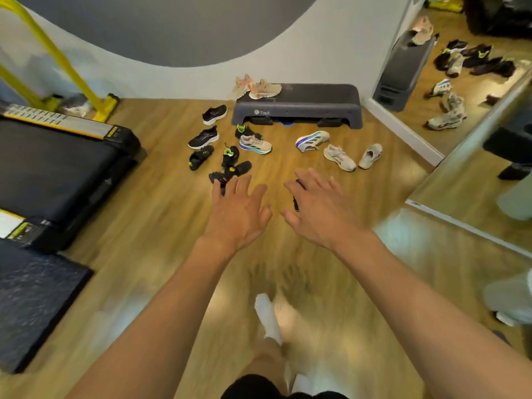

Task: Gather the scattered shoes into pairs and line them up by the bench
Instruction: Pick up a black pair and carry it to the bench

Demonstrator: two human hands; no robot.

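Head view looks down over both arms toward the dark counter (pixel 313 95) set against the wall; the left hand (pixel 239 214) and the right hand (pixel 319 214) are stretched out side by side, fingers spread wide and holding nothing; they hover well short of the counter, above the nearest shoes. A peach pair (pixel 259 87) already sits on the counter's left end, one shoe seeming to hang over its edge; everything else lies loose on the wood floor (pixel 161 226) in front of the counter. Off its left front corner are two black shoes with white soles (pixel 203 137), close together; nearer the person from that corner is a cluster of black shoes with neon-green trim (pixel 231 155), overlapping and turned every which way; two pale shoes with blue soles (pixel 255 143) lie before the counter's middle, apart from each other; two off-white shoes (pixel 339 157) lie before its right end. Something small and dark shows under the right hand's fingers; it is too hidden to name. The step in hand looks like a first reach; it would go best by taking one matched pair at a time, one shoe per hand, starting with the black tangle closest to the hands; check the trim so mates truly match, then set them toes alike along the counter's front edge.
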